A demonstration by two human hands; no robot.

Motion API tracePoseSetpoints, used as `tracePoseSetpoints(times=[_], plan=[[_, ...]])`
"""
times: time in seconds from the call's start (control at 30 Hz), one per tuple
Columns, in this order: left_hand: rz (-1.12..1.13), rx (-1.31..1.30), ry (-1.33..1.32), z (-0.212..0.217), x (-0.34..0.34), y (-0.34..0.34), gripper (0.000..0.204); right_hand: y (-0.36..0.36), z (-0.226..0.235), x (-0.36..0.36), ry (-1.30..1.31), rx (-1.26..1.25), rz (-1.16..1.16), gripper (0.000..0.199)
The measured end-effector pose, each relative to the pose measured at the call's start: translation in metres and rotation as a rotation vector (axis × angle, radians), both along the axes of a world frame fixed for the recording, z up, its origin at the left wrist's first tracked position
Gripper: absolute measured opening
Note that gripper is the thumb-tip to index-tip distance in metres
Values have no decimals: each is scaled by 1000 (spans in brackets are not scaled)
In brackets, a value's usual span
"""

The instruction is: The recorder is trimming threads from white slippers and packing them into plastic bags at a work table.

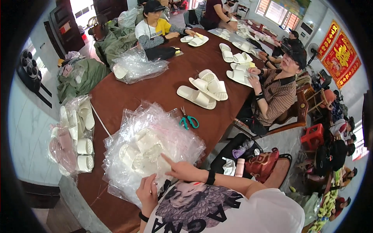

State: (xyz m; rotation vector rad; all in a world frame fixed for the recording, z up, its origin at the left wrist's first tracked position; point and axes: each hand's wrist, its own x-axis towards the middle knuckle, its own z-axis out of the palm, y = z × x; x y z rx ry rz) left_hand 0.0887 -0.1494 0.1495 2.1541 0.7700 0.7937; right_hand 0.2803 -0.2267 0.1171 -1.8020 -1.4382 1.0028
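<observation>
My left hand (147, 193) rests on the near edge of a heap of clear plastic bags (149, 149) with white slippers inside them, fingers curled against the plastic. My right hand (182, 169) lies on the heap's right side, index finger stretched out and pointing at a bagged slipper (145, 155). Neither hand visibly grips anything. A black band sits on each wrist.
Teal-handled scissors (189, 121) lie just beyond the heap on the long brown table (163, 87). Loose white slippers (204, 89) sit mid-table. Other people sit along the table's far and right sides. A big bag of slippers (75, 134) stands at the left.
</observation>
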Motion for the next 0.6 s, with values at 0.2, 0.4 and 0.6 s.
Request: tracePoseSetpoints(times=[0.2, 0.4, 0.6], plan=[[80, 195, 3, 15, 3, -3, 26, 2, 29, 2, 371, 97, 300, 38], [138, 195, -1, 12, -1, -6, 33, 18, 15, -16, 136, 126, 117, 53], [54, 197, -86, 8, 9, -8, 37, 46, -20, -43, 158, 312, 114, 65]])
